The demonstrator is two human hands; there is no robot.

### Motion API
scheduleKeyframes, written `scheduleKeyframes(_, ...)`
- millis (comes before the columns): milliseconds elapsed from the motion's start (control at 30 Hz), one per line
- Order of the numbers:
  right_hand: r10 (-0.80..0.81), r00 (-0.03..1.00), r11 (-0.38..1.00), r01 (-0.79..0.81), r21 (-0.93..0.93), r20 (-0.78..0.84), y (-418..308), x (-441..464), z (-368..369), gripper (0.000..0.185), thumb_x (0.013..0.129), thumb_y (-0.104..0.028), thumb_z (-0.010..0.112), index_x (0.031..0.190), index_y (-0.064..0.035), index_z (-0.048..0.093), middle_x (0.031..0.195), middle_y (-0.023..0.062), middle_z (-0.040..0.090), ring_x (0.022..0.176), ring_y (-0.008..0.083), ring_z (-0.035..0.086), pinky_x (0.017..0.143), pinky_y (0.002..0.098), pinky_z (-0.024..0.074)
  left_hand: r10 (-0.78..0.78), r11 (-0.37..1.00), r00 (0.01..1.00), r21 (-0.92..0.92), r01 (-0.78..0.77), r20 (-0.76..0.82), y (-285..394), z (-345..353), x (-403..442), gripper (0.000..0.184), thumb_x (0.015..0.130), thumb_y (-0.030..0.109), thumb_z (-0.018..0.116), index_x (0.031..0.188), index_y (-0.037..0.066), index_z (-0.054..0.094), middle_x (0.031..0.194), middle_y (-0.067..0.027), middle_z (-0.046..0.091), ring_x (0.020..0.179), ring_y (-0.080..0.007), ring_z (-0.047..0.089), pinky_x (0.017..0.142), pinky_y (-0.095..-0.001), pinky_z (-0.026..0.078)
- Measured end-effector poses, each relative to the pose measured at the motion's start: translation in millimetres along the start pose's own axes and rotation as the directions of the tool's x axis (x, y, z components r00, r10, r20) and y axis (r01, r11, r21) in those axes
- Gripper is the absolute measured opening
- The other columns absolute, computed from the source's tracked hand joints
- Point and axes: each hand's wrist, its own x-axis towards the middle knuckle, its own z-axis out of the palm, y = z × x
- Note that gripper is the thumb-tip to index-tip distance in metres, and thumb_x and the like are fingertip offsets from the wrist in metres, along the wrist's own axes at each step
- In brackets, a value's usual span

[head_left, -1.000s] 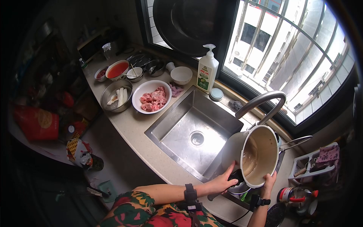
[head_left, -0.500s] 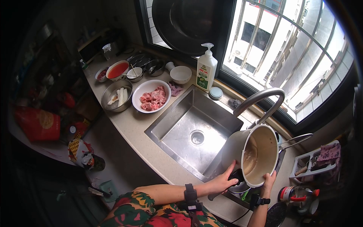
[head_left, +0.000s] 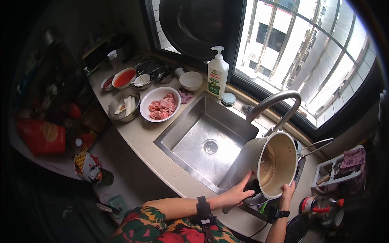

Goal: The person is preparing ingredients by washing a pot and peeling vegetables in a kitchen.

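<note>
A deep, light-coloured pot (head_left: 248, 160) is tilted over the right part of the sink, its mouth turned toward me. Cloudy brownish liquid (head_left: 267, 168) lies inside it. My left hand (head_left: 239, 192) is closed on the pot's black handle (head_left: 253, 187), thumb extended along the side. With fingers behind the wall and thumb at the rim, my right hand (head_left: 287, 193) grips the pot's lower right edge. The curved faucet (head_left: 279, 97) arches just above the pot. The steel sink (head_left: 190, 121) has a round drain (head_left: 210, 147) showing.
On the counter's left stand a white bowl (head_left: 146, 106) of raw meat (head_left: 163, 107), a steel bowl (head_left: 115, 101) with white pieces, and a bowl of red liquid (head_left: 125, 77). A pump bottle (head_left: 217, 75) stands behind the sink. At right are a rack (head_left: 338, 178) and a glass jug (head_left: 322, 207).
The pot stays in both hands and has shifted very slightly, with its liquid swirling a little differently. The whole view has moved slightly.
</note>
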Motion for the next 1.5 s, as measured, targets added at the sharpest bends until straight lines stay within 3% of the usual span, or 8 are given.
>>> scheduleKeyframes(300,-0.007,0.997,1.0,0.008,0.01,-0.073,-17,-17,-6,0.034,0.065,0.001,0.045,0.099,0.0014,0.05,0.084,0.0054,0.056,0.072,0.0143,0.052,0.064,0.025,0.0434,-0.05,0.999,0.997,-0.003,0.051,0.062,2,8,5,0.083,0.089,0.019,0.05,0.139,0.021,-0.016,0.083,-0.006,0.05,0.051,-0.0077,0.046,0.045,-0.0217,0.043)
scheduleKeyframes(367,-0.034,0.999,0.994,0.033,-0.103,-0.016,-20,-11,8,0.035,0.066,0.001,0.045,0.1,0.0015,0.051,0.084,0.0058,0.056,0.073,0.0142,0.053,0.066,0.0248,0.0439,-0.075,0.997,0.997,0.003,0.075,-0.009,7,-7,-1,0.084,0.089,0.019,0.05,0.138,0.022,-0.017,0.083,-0.0069,0.051,0.052,-0.0086,0.048,0.044,-0.0225,0.044)
scheduleKeyframes(467,-0.008,1.0,0.999,0.007,-0.042,-0.014,-31,-16,14,0.035,0.066,0.0,0.045,0.1,0.0017,0.051,0.084,0.0062,0.056,0.073,0.0143,0.053,0.067,0.025,0.0443,-0.043,0.999,0.999,-0.005,0.043,0.001,5,-12,-1,0.083,0.089,0.019,0.05,0.139,0.022,-0.017,0.082,-0.0076,0.052,0.053,-0.0095,0.05,0.044,-0.0228,0.044)
scheduleKeyframes(667,-0.039,0.999,0.993,0.036,-0.113,-0.025,-22,-12,10,0.036,0.065,0.0,0.044,0.101,0.0026,0.05,0.085,0.0068,0.056,0.073,0.015,0.054,0.067,0.026,0.0445,-0.063,0.998,0.998,-0.031,0.063,0.0,5,-11,0,0.083,0.089,0.019,0.05,0.139,0.022,-0.016,0.085,-0.0071,0.051,0.052,-0.0088,0.048,0.044,-0.022,0.044)
scheduleKeyframes(867,-0.031,0.999,0.999,0.031,-0.015,-0.02,-16,-12,10,0.038,0.061,0.0,0.043,0.099,0.0009,0.048,0.081,0.0049,0.053,0.067,0.0131,0.049,0.06,0.0239,0.0414,-0.042,0.998,0.998,-0.039,0.043,0.04,1,-13,0,0.083,0.089,0.019,0.05,0.139,0.022,-0.016,0.086,-0.007,0.05,0.051,-0.0075,0.046,0.044,-0.0205,0.041)
scheduleKeyframes(967,-0.016,1.0,1.0,0.015,-0.024,-0.019,-17,-16,10,0.036,0.061,0.0,0.042,0.097,0.0007,0.048,0.081,0.0046,0.052,0.066,0.0128,0.047,0.059,0.0237,0.0402,0.026,1.0,0.999,0.003,-0.026,0.04,-4,-14,1,0.083,0.089,0.024,0.049,0.138,0.018,-0.017,0.066,-0.005,0.048,0.048,-0.0117,0.048,0.043,-0.0253,0.042)
scheduleKeyframes(1067,-0.004,1.0,1.0,0.004,-0.008,-0.022,-20,-20,12,0.034,0.062,0.0,0.042,0.096,0.0003,0.047,0.08,0.004,0.051,0.066,0.0123,0.047,0.059,0.0233,0.0394,-0.016,1.0,0.998,-0.012,0.016,0.06,-1,-16,-1,0.084,0.089,0.019,0.051,0.139,0.018,-0.017,0.076,-0.0048,0.049,0.05,-0.0073,0.045,0.042,-0.0214,0.039)
scheduleKeyframes(1500,-0.006,1.0,0.999,0.005,-0.038,-0.018,-3,-17,-4,0.035,0.066,0.0,0.042,0.1,0.002,0.048,0.084,0.0049,0.052,0.07,0.0126,0.049,0.063,0.0232,0.0406,0.013,1.0,0.996,-0.022,-0.011,0.089,6,-19,1,0.085,0.088,0.021,0.051,0.139,0.02,-0.017,0.078,-0.0046,0.049,0.048,-0.0083,0.043,0.043,-0.0222,0.041)
